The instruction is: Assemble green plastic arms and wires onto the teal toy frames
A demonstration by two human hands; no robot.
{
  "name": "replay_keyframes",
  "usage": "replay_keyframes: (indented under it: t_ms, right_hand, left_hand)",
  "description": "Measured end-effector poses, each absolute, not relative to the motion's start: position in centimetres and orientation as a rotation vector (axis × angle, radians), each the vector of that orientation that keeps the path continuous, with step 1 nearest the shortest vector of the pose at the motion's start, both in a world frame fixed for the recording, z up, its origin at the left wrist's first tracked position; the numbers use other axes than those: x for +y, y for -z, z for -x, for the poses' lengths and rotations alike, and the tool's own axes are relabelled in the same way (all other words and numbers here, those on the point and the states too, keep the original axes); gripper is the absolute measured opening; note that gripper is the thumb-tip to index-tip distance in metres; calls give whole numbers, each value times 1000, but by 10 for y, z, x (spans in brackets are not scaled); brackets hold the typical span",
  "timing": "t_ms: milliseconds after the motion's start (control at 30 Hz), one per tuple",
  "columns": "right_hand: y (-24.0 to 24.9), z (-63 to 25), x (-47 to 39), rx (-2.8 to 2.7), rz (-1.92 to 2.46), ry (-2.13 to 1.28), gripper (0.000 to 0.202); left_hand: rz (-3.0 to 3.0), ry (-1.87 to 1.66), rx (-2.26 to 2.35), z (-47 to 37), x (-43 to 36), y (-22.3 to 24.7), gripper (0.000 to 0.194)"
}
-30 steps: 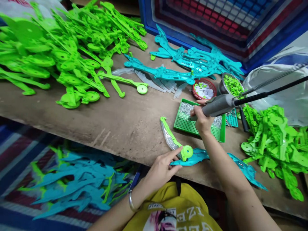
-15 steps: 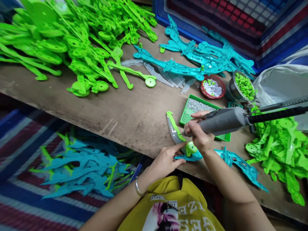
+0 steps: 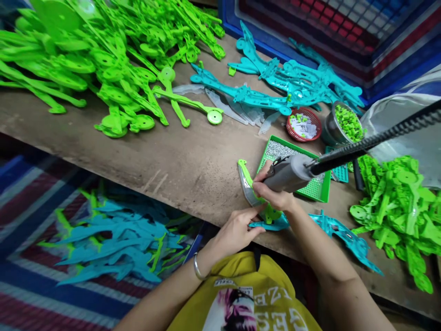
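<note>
Across the yellow shirt [image 3: 215, 276] in the head view, big white letters looked like IZE and GES. Silver bits lay in a green tray [image 3: 320, 188], white and green bits in a red basket [image 3: 292, 134], and green bits in a metal bowl [image 3: 330, 133]. At the table's [image 3: 193, 170] near edge, the left hand [image 3: 237, 231] held a green piece [image 3: 243, 166] and the blue piece [image 3: 278, 224] under it. The right hand [image 3: 274, 196] was wrapped round a gray tool [image 3: 291, 173] over the green piece. Half a second before, the tool leaned more to the right; now it had swung left, and the hand hid its tip.
</note>
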State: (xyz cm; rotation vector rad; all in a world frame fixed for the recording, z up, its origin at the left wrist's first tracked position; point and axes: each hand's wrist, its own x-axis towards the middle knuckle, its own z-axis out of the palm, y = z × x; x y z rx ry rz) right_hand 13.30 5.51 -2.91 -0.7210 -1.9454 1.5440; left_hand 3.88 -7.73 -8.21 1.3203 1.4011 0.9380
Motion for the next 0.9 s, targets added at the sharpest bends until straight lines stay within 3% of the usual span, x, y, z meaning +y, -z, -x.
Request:
replay_keyframes:
  t_ms: [100,233,433,900]
  right_hand:
    - [31,-139,65,-1814,616,-1523,19]
    - [32,-145,88,-1446,713,-1170,23]
    - [49,-142,116,-1425,914,-982,30]
    - [68,-123,132,-1383,803,-1051,21]
  left_hand:
    - [-1375,-908,1400,-40,-81,82,57]
    - [-1604,-868,1460,-41,-89,81,68]
    - [-2039,-829,1696,-29,-81,81,89]
    - [-2205,-805,1707,-25,-73,97,79]
